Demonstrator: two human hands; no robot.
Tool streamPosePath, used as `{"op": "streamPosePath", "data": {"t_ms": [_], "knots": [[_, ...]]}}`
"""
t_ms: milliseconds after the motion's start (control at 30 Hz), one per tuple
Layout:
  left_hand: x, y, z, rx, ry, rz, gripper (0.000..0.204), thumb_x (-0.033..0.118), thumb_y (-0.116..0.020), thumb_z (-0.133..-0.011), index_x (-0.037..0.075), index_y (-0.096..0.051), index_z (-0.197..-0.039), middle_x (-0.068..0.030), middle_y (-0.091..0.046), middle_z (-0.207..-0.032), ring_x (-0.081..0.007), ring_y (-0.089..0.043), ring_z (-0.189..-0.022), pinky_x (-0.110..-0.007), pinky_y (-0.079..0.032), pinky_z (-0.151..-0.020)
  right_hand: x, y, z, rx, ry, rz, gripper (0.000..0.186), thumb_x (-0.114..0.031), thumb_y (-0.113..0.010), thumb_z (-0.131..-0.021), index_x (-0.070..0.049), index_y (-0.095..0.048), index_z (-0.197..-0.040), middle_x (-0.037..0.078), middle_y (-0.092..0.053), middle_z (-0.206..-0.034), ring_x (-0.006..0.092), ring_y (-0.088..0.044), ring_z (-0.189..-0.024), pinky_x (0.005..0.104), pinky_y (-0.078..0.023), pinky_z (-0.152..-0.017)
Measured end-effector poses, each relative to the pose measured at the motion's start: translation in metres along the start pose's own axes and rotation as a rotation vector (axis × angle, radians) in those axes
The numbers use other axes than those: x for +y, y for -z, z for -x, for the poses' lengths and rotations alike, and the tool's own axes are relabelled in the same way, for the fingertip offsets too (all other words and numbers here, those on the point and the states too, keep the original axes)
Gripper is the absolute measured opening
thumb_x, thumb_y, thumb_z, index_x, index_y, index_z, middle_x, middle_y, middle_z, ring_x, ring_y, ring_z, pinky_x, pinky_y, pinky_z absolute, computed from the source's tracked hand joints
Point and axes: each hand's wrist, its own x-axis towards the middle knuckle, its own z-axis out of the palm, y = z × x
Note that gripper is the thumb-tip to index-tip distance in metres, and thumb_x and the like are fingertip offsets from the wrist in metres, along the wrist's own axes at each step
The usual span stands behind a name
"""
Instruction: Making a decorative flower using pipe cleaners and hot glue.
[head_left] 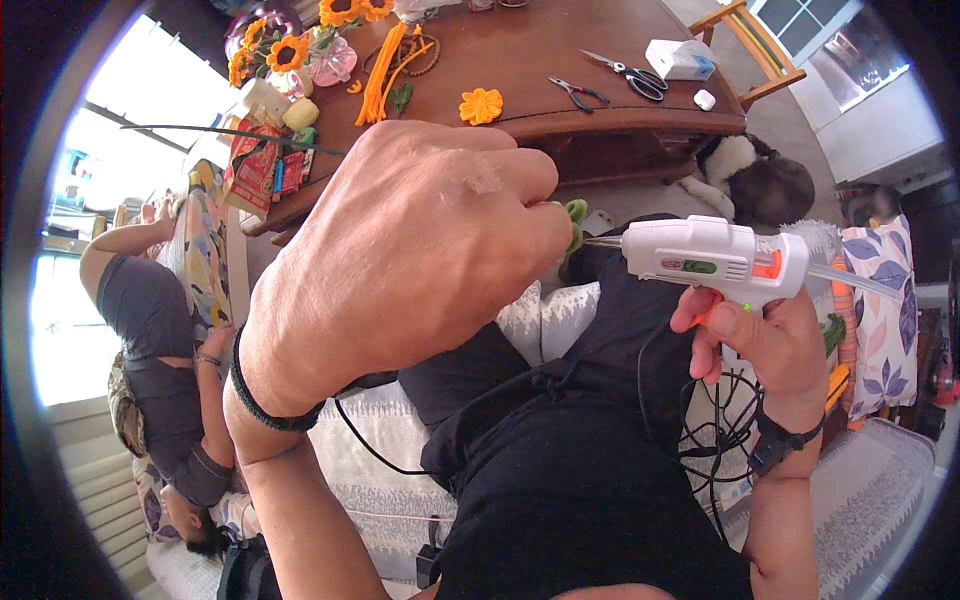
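Observation:
My left hand (400,230) is closed in front of me, its fingers pinching a small fuzzy green piece (575,225) that looks like bent pipe cleaner. A long thin dark green stem (235,132) sticks out to the left from behind that fist; how it joins the green piece is hidden. In my right hand (755,345) is a white hot glue gun (690,250), with fingers around the handle and orange trigger. Its metal nozzle points left and meets or nearly meets the green piece. A clear glue stick (855,280) protrudes from the gun's back.
Across the brown table (540,40) lie orange pipe cleaners (378,85), an orange fuzzy flower (481,106), pliers (577,94) and scissors (640,80). Fuzzy sunflowers (288,53) stand at left. A black cable (715,430) hangs by my right arm. A person (160,330) lies at left; a dog (765,185) rests beyond.

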Motion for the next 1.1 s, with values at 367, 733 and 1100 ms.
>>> {"op": "streamPosePath", "data": {"t_ms": [367,733,1100], "knots": [[-0.0012,-0.0015,-0.0014,-0.009,-0.008,0.006,0.01,0.011,-0.068,-0.072,0.006,-0.065,-0.08,-0.0056,-0.055,-0.071,-0.0271,-0.061,-0.068,-0.041,-0.048,-0.058,-0.0025,-0.0011,-0.0007,0.003,-0.02,0.026,0.035,-0.019,-0.066,-0.097,0.003,-0.062,-0.124,0.012,-0.071,-0.095,0.0143,-0.069,-0.064,0.0248,-0.054,-0.051],[-0.0007,-0.0014,-0.0007,-0.013,-0.005,0.014,0.01,0.011,-0.068,-0.072,0.006,-0.063,-0.08,-0.0064,-0.055,-0.072,-0.0278,-0.061,-0.069,-0.042,-0.049,-0.059,-0.007,-0.0058,-0.0005,0.029,0.0,0.067,0.03,-0.02,-0.069,-0.096,0.004,-0.065,-0.114,0.01,-0.07,-0.09,0.0134,-0.067,-0.062,0.0253,-0.053,-0.05],[-0.0001,-0.0003,0.0006,-0.032,-0.004,-0.014,0.01,0.011,-0.068,-0.072,0.006,-0.063,-0.08,-0.0066,-0.055,-0.073,-0.028,-0.062,-0.071,-0.042,-0.05,-0.061,-0.0056,-0.0066,-0.0005,0.035,0.006,0.085,0.025,-0.02,-0.07,-0.097,0.004,-0.067,-0.104,0.008,-0.068,-0.083,0.0128,-0.065,-0.059,0.0256,-0.054,-0.05]]}}
